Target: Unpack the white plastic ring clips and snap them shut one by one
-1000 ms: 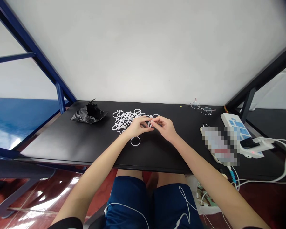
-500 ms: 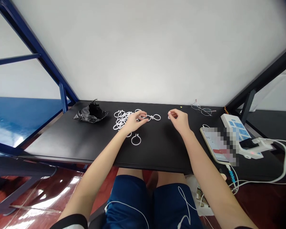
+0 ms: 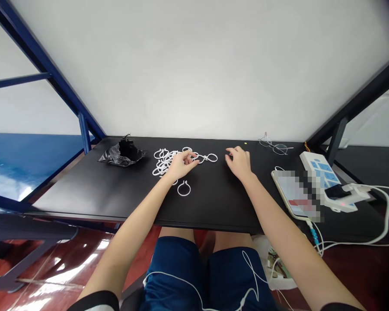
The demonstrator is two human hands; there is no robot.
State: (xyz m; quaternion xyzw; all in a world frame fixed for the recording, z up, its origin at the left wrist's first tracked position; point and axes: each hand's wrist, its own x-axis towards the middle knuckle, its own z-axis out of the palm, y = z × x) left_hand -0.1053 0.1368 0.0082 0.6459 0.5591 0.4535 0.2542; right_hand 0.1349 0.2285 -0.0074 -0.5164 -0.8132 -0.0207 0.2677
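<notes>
White plastic rings (image 3: 164, 166) with small clasp ends lie in a heap on the black table (image 3: 214, 203). My left hand (image 3: 182, 166) is over the right side of the heap and covers part of it. Its thumb and fingers are apart, with nothing visible between them. To the right of that hand, a ring (image 3: 212, 158) lies against others at the heap's edge. A single ring (image 3: 183, 188) lies apart, nearer the front edge. My right hand (image 3: 240, 163) hovers right of the rings, thumb and forefinger spread, holding nothing that I can see.
A crumpled black plastic bag (image 3: 121, 153) sits open at the left. On the right are eyeglasses (image 3: 280, 149), a phone (image 3: 293, 196) on a cable, and a white power strip (image 3: 322, 170) with plugs. A white wall (image 3: 197, 69) rises behind the table.
My right hand's thumb and forefinger, pinched together before, have spread apart, and the hand has shifted slightly left. My left hand has barely moved, and the rings appear unchanged.
</notes>
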